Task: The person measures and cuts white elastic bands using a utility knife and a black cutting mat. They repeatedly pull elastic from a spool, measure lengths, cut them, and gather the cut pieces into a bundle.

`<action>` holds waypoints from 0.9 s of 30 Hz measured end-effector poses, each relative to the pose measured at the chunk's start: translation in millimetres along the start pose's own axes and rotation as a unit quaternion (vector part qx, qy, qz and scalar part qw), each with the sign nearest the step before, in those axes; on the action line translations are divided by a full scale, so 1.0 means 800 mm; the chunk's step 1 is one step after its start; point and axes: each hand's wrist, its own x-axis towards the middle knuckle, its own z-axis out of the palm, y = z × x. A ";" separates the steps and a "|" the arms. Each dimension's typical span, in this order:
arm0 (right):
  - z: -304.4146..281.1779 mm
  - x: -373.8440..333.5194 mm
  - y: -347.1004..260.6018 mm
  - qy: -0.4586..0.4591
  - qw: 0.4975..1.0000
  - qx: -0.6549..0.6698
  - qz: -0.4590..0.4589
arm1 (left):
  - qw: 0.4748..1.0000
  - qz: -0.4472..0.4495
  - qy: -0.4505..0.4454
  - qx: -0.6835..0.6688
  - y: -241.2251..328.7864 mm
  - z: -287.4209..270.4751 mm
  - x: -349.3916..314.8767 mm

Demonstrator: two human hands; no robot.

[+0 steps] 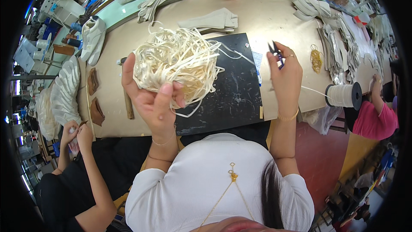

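A big loose tangle of narrow cream tape (pixel 182 58) rises over the table in front of me. My left hand (pixel 150 96) is at its near-left side, thumb and some fingers closed on strands of it while one finger points up. To the right, my right hand (pixel 285 75) grips small thread snips (pixel 278 56), dark-handled, with the blades pointing up and away. A white spool (pixel 342 96) with dark ends stands at the right, and a pale strand from it runs toward my right wrist. Beneath the tangle lies a scuffed black board (pixel 236 99).
Cut pale pieces (pixel 210 20) lie stacked behind the tangle. A hammer (pixel 128 103) and brown pieces (pixel 97 111) are left, near white shoes (pixel 92 38). Yellow strands (pixel 316 59) lie right. A co-worker's hands (pixel 77 134) work at left; another person in pink (pixel 377 120) sits right.
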 end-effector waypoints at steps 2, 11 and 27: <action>0.023 0.013 0.072 -0.010 0.996 -0.083 0.031 | 0.999 0.004 -0.003 -0.036 0.002 -0.005 0.009; 0.081 0.064 0.185 -0.009 0.969 -0.245 0.041 | 0.989 0.050 0.093 -0.107 0.014 -0.079 0.046; 0.036 -0.011 -0.020 -0.295 0.816 0.494 -0.063 | 0.969 0.024 -0.014 -0.245 0.038 -0.021 0.044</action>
